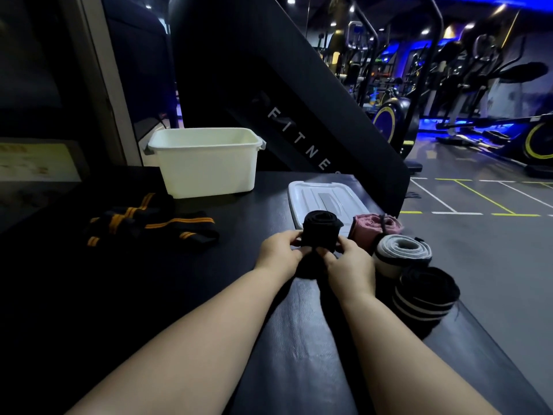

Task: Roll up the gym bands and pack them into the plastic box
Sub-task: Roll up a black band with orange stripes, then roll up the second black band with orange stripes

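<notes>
A black band roll stands on end on the dark mat. My left hand pinches its left side and my right hand pinches its right side, fingers curled at its base. To the right lie a pink roll, a grey roll and a black roll with white stripes. Unrolled black bands with orange stripes lie at the left. The white plastic box stands open at the back, its lid flat just behind the roll.
The dark mat ends at the right, close to the rolled bands, with grey gym floor below. A black slanted machine panel rises behind the box. Exercise bikes stand far right.
</notes>
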A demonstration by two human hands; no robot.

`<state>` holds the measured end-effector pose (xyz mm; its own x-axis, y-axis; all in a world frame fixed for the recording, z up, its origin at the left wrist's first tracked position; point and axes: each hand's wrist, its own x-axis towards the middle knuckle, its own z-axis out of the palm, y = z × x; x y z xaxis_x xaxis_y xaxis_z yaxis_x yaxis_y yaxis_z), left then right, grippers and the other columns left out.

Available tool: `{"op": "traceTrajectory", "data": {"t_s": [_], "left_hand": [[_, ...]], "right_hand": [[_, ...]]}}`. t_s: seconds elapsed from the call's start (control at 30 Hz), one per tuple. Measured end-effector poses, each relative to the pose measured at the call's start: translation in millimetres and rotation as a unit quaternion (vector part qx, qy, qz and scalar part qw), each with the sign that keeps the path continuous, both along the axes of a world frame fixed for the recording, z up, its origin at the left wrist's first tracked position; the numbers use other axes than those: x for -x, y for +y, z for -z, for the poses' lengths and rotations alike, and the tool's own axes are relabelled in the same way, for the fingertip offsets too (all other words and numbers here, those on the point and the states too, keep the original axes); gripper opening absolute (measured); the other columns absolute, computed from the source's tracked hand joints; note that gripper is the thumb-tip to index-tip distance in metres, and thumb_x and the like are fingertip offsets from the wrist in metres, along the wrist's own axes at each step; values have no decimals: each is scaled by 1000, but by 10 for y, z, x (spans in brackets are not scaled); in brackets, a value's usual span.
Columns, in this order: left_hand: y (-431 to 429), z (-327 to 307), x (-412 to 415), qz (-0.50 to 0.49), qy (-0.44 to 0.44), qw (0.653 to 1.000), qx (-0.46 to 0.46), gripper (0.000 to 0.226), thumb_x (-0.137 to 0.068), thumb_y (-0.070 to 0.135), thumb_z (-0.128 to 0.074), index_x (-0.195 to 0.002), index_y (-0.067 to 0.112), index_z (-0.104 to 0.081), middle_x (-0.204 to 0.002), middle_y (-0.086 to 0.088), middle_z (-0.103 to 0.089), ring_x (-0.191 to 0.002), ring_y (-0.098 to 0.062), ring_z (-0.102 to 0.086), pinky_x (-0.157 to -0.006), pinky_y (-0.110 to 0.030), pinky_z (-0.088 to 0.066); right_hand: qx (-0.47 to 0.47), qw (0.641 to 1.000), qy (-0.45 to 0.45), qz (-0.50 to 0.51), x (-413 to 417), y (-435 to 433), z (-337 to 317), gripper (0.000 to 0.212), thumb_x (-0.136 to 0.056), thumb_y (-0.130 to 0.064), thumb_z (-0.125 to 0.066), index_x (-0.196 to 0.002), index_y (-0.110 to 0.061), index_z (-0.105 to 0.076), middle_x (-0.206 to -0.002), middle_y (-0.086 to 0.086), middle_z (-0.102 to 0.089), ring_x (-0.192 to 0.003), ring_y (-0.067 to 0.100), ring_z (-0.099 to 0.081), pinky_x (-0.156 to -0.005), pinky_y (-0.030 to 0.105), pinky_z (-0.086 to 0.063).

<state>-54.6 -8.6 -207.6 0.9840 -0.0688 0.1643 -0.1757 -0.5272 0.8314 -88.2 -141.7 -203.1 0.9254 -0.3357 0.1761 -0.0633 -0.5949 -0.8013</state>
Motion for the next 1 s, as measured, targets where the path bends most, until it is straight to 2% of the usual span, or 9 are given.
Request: {"op": "traceTrajectory", "data": {"t_s": [0.1,0.17,0.27,0.37,0.47,0.6,0.73,0.87,1.0], "left_hand": [[5,-9,17,-21,23,999,11,33,-90,22,-68,-122,18,-66,-114,-1,-69,-103,-16,-63,-87,-20,-45],[30,-11,35,-30,26,999,7,33,-90,26,-68,-121,15,-66,-116,-2,-69,-108,-16,-63,-91,-22,-45],[116,-30,96,-35,29,999,8,28,-91,27,-67,-116,13,-68,-110,-3,-70,-100,-15,-64,-89,-26,-49],[317,-40,167,-45,37,998,12,18,-91,29,-66,-103,17,-69,-89,1,-69,-85,-17,-63,-85,-34,-55],[670,-66,241,-67,35,997,-32,19,-91,35,-66,-100,19,-69,-88,3,-67,-89,-20,-65,-83,-38,-55],[1287,-145,383,-148,12,975,-163,22,-91,45,-60,-104,29,-68,-105,4,-68,-105,-21,-60,-89,-33,-49],[1832,-207,455,-257,-15,928,-271,25,-93,48,-56,-109,32,-66,-123,2,-60,-121,-26,-43,-95,-38,-37],[2184,-138,476,-304,-15,916,-262,33,-93,48,-56,-120,30,-60,-133,2,-52,-128,-26,-35,-101,-46,-34],[2395,-47,469,-347,-9,918,-191,35,-92,47,-57,-123,30,-59,-137,2,-49,-132,-27,-31,-103,-49,-33]], "right_hand": [[15,1000,3,12,35,9,-5,34,-87,-35,-68,-115,-17,-67,-111,7,-71,-107,28,-62,-85,35,-48],[20,1000,3,20,72,10,-16,35,-86,-37,-69,-112,-14,-68,-108,8,-71,-106,29,-63,-86,35,-49],[-13,1000,1,25,112,11,1,33,-80,-46,-71,-98,-19,-69,-90,3,-73,-89,25,-69,-82,39,-55],[-39,999,8,-4,113,76,44,37,-72,-59,-65,-77,-23,-64,-72,-3,-70,-71,21,-70,-71,44,-59],[-16,998,31,-57,130,276,-3,34,-80,-55,-66,-72,-22,-64,-66,-4,-70,-70,20,-70,-72,44,-59],[62,987,66,-136,124,616,-75,28,-89,-47,-62,-83,-20,-66,-86,2,-72,-88,23,-68,-82,33,-53],[108,974,71,-187,95,1024,-135,28,-93,-42,-58,-106,-18,-68,-104,2,-70,-104,20,-61,-79,24,-41],[114,969,63,-212,-95,1404,-95,32,-92,-43,-57,-115,-21,-63,-115,4,-66,-108,22,-60,-84,27,-43],[91,972,56,-209,-349,1751,-117,49,-93,-48,-54,-134,-21,-50,-130,9,-53,-118,27,-53,-90,31,-42]]}}
